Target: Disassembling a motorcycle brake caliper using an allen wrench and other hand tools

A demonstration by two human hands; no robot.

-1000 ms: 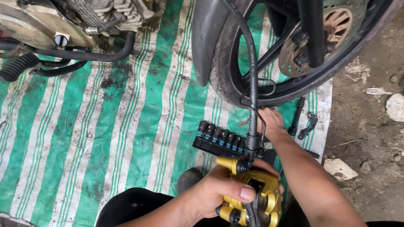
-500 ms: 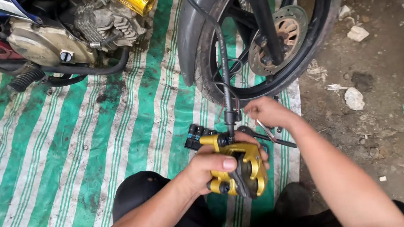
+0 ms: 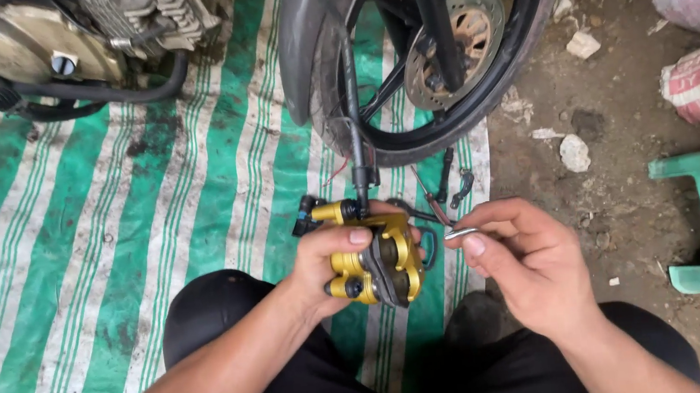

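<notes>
Since half a second earlier my right hand [image 3: 524,265] had come off the wheel side and drawn back toward me, now pinching a small metal pin [image 3: 460,232] between thumb and fingertips. My left hand [image 3: 335,263] was wrapped tight around the gold caliper [image 3: 378,258], its hose [image 3: 352,110] running straight up toward the wheel [image 3: 526,57]. The caliper sat upright in my grip over the striped tarp [image 3: 111,230], long axis roughly away from me. The pin lay just to its right, tip pointing left at the caliper, near but apart.
</notes>
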